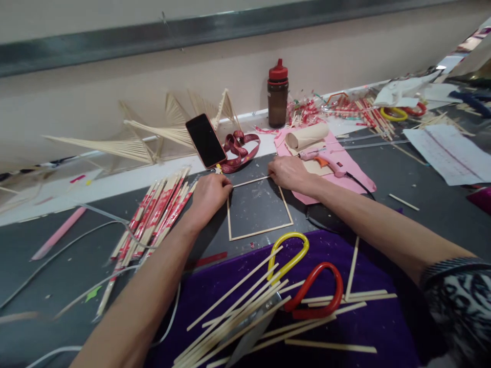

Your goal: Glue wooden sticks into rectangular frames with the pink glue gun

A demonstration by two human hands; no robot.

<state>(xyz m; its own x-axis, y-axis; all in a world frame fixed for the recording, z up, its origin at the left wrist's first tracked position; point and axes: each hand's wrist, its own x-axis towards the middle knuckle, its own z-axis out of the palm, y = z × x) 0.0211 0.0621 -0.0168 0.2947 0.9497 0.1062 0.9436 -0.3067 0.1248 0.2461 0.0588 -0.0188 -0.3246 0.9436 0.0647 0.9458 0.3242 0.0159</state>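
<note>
A square frame of thin wooden sticks (259, 232) lies flat on the dark table. My left hand (209, 197) rests at the frame's far left corner, fingers curled and pressed on the stick ends there. My right hand (289, 173) pinches the far right corner, fingers closed on the top stick (251, 180). A pink hot glue gun (325, 162) lies just right of my right hand on a pink sheet (355, 171).
Red-wrapped chopsticks (157, 212) are piled at left. Loose sticks (245, 312) and scissors with a yellow and a red handle (307, 281) lie on purple cloth (345, 337) in front. A phone (205, 140), a red lanyard (240, 148), a brown bottle (277, 94) and stick models (153, 133) stand behind.
</note>
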